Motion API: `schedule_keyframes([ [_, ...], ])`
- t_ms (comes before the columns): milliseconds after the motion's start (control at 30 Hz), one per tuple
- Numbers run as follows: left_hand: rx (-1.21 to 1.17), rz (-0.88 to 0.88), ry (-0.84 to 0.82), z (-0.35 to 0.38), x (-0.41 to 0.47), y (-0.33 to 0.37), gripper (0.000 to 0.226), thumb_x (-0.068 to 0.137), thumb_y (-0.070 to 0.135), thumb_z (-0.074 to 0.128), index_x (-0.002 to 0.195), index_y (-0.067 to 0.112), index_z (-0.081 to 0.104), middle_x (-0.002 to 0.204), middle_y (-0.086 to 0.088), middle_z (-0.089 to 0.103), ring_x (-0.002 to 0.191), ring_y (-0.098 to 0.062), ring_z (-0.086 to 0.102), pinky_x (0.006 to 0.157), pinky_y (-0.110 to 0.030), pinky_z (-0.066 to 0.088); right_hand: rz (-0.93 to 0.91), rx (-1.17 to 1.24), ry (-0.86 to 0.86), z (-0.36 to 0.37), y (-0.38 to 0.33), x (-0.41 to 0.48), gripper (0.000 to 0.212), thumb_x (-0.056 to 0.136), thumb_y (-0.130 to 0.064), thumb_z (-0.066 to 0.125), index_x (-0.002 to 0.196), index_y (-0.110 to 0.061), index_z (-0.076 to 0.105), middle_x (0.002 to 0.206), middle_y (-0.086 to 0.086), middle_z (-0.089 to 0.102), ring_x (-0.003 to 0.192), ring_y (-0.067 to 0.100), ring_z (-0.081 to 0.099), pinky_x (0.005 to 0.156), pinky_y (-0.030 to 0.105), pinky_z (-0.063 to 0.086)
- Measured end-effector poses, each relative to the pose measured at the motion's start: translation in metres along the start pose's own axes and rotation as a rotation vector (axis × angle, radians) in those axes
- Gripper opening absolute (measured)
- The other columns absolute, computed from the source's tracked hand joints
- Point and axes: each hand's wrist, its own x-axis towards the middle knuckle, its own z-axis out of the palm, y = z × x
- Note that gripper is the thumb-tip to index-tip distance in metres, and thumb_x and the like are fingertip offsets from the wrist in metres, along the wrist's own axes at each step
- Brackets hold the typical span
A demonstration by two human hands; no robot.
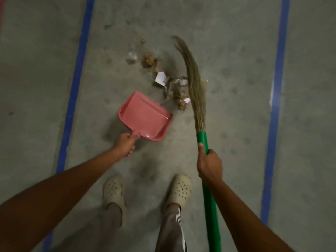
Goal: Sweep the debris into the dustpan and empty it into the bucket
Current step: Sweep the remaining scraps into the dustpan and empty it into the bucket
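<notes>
Pink dustpan [145,115] and grass broom [197,99] were clamped by left grip [126,146] and right grip [210,164]. Centre-frame debris [179,91] was best swept leftward gently.

- Plain salmon pink all over the dustpan [145,115].
- Bright green on the broom handle [209,197]; dull straw-tan on the broom bristles [195,79].
- Mottled grey on the floor [227,42], with darker blotches.
- Blue on the left tape line [76,79] and the right tape line [278,70].
- Brown crumbs, a white scrap and greyish clear film among the debris [160,79].
- Cream on the clogs [180,190], dotted with rows of small dark holes.
- Grey-beige on the trousers [169,228], with white and dark side stripes on the right leg.
</notes>
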Motion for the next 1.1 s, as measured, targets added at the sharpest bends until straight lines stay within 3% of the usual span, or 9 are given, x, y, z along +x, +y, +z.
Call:
schedule_keyframes([
  [67,0.039,0.013,-0.039,0.002,0.004,0.007,0.029,0.100,0.032,0.056,0.078,0.015,0.049,0.053,-0.008,0.043,0.026,-0.010,0.035,0.034,-0.015,0.027,0.095,0.045,0.033,0.001,0.009,0.001,0.059,0.093,-0.071,0.028,0.086,-0.018,0.052,0.085,0.010,0.065,0.075,0.029,0.068,0.072,0.048,0.060],
  [233,0.056,0.020,-0.088,0.011,0.031,0.008,0.035,0.100,0.040,0.055,0.075,0.015,0.047,0.053,-0.007,0.045,0.029,-0.011,0.036,0.034,-0.017,0.028,0.321,0.080,-0.028,0.020,0.011,0.018,0.059,0.100,-0.061,0.031,0.094,-0.008,0.056,0.088,0.014,0.067,0.063,0.023,0.063,0.055,0.034,0.054],
  [300,0.052,0.012,-0.111,0.011,0.044,0.002,0.035,0.099,0.040,0.055,0.075,0.015,0.048,0.053,-0.007,0.045,0.030,-0.012,0.036,0.035,-0.017,0.028,0.347,0.025,-0.089,0.042,0.002,0.020,0.060,0.100,-0.061,0.032,0.095,-0.007,0.057,0.085,0.012,0.067,0.064,0.022,0.064,0.057,0.034,0.057],
  [400,0.050,-0.002,-0.138,-0.001,0.062,-0.010,0.035,0.100,0.038,0.055,0.073,0.016,0.046,0.053,-0.007,0.045,0.031,-0.012,0.036,0.035,-0.016,0.027,0.264,-0.034,-0.123,0.081,-0.020,0.021,0.062,0.097,-0.063,0.034,0.095,-0.007,0.059,0.091,0.013,0.069,0.073,0.027,0.069,0.068,0.040,0.061],
  [533,0.006,-0.030,-0.129,-0.031,0.073,-0.025,0.035,0.099,0.039,0.055,0.075,0.016,0.045,0.053,-0.005,0.045,0.034,-0.013,0.036,0.038,-0.018,0.028,0.188,-0.052,-0.182,0.110,-0.066,0.012,0.057,0.100,-0.059,0.035,0.101,-0.007,0.059,0.093,0.013,0.067,0.070,0.026,0.066,0.050,0.027,0.048],
  [667,-0.068,-0.058,-0.067,-0.070,0.078,-0.021,0.036,0.099,0.046,0.054,0.080,0.017,0.045,0.054,-0.005,0.043,0.035,-0.013,0.034,0.037,-0.017,0.026,0.102,-0.085,-0.142,0.126,-0.104,-0.002,0.049,0.099,-0.062,0.034,0.093,-0.016,0.052,0.084,0.004,0.061,0.076,0.022,0.066,0.075,0.041,0.060],
  [833,-0.124,-0.022,0.002,-0.117,0.084,-0.001,0.036,0.099,0.045,0.055,0.079,0.016,0.046,0.055,-0.006,0.045,0.034,-0.013,0.036,0.037,-0.017,0.028,-0.015,-0.141,-0.030,0.119,-0.127,-0.013,0.049,0.099,-0.061,0.033,0.096,-0.018,0.055,0.076,0.000,0.058,0.066,0.014,0.058,0.058,0.029,0.050],
  [967,-0.151,0.006,0.027,-0.143,0.086,0.014,0.039,0.099,0.048,0.054,0.079,0.015,0.047,0.055,-0.006,0.045,0.034,-0.013,0.036,0.038,-0.018,0.028,-0.104,-0.114,0.030,0.105,-0.131,-0.017,0.048,0.099,-0.062,0.033,0.091,-0.018,0.053,0.076,0.004,0.061,0.066,0.020,0.061,0.062,0.036,0.056],
  [1100,-0.144,-0.005,0.001,-0.161,0.079,0.012,0.037,0.099,0.045,0.055,0.079,0.014,0.049,0.054,-0.006,0.044,0.034,-0.013,0.035,0.036,-0.018,0.028,-0.173,-0.122,0.013,0.085,-0.134,-0.023,0.046,0.101,-0.057,0.034,0.091,-0.016,0.053,0.072,0.003,0.058,0.059,0.015,0.057,0.052,0.028,0.047],
])
